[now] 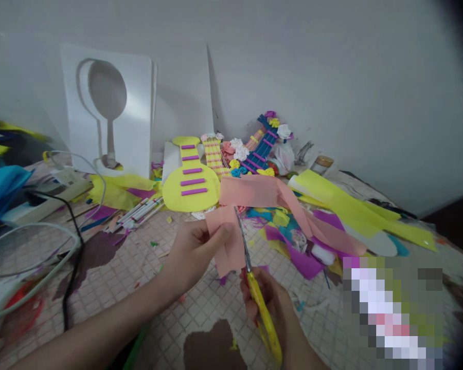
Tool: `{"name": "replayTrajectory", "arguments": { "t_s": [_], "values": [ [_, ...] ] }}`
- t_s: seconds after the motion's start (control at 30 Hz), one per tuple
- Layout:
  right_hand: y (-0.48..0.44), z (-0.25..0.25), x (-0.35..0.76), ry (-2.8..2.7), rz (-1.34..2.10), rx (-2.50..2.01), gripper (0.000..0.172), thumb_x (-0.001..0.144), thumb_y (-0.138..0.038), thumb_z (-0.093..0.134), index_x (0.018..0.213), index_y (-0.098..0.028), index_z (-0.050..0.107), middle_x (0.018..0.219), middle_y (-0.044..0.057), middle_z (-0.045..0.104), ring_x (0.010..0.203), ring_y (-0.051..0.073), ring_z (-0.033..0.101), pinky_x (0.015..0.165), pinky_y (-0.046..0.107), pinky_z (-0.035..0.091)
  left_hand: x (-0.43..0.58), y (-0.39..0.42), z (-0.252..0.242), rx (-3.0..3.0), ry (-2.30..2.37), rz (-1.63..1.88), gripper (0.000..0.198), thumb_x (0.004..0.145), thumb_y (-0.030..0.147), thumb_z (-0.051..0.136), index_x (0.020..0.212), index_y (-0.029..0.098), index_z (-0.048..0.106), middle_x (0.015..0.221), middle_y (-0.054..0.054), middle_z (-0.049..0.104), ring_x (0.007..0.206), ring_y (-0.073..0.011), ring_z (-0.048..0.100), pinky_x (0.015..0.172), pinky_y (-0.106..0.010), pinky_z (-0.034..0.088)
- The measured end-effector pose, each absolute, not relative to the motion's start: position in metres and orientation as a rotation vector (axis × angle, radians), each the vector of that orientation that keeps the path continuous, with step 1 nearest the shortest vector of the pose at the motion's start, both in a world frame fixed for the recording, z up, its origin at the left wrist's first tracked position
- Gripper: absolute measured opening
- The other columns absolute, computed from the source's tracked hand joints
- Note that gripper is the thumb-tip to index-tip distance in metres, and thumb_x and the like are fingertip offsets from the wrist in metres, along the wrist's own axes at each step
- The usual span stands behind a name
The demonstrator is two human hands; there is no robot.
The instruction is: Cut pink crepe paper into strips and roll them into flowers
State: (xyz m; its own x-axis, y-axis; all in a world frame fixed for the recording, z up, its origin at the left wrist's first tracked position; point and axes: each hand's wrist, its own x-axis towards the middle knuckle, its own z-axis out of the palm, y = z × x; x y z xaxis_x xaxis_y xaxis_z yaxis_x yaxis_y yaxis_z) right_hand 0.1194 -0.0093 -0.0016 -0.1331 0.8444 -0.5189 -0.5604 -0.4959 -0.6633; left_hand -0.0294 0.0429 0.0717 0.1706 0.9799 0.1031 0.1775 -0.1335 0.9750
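Observation:
My left hand (193,252) pinches a piece of pink paper (226,236) and holds it up over the table. My right hand (272,303) grips yellow-handled scissors (256,293). Their blades point up and lie against the paper's right edge. Behind the paper, a longer pink strip (262,192) lies across the pile of scraps. A yellow paper guitar (191,182) with purple bars rests just beyond my hands.
Colourful paper scraps (293,241) and yellow sheets (355,205) cover the right of the table. More paper guitars with paper flowers (254,149) lean at the wall. A white cut-out board (108,108) stands at the back left. Cables (69,241), markers (139,210) and blue paper (0,190) lie left.

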Motion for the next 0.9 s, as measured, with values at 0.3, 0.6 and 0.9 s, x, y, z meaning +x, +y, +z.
{"name": "replayTrajectory", "arguments": {
  "t_s": [0.3, 0.6, 0.9],
  "values": [
    [-0.007, 0.005, 0.115, -0.267, 1.787, -1.14, 0.029, 0.045, -0.035, 0.075, 0.052, -0.016, 0.054, 0.039, -0.007, 0.043, 0.029, 0.005, 0.04, 0.028, 0.014, 0.029, -0.03, 0.042, 0.072, 1.493, 1.158, 1.083, 0.033, 0.074, 0.038, 0.051, 0.053, 0.013, 0.05, 0.051, 0.003, 0.039, 0.048, -0.0073, 0.034, 0.044, -0.019, 0.026],
    [-0.021, -0.009, 0.116, -0.772, 1.493, -1.101, 0.044, 0.033, -0.027, 0.086, 0.069, -0.017, 0.063, 0.053, -0.006, 0.047, 0.045, 0.005, 0.036, 0.037, 0.014, 0.028, -0.029, 0.038, 0.074, 1.489, 1.149, 1.089, 0.032, 0.074, 0.037, 0.052, 0.052, 0.014, 0.049, 0.05, 0.004, 0.039, 0.046, -0.0067, 0.034, 0.041, -0.018, 0.026],
    [-0.022, -0.016, 0.122, -0.96, 1.456, -1.094, 0.044, 0.043, -0.043, 0.082, 0.073, -0.018, 0.061, 0.056, -0.006, 0.043, 0.047, 0.006, 0.034, 0.04, 0.017, 0.031, -0.029, 0.036, 0.076, 1.584, 1.171, 1.07, 0.031, 0.076, 0.036, 0.049, 0.055, 0.015, 0.053, 0.048, 0.003, 0.046, 0.046, -0.0083, 0.039, 0.039, -0.019, 0.03]
  ]
}}
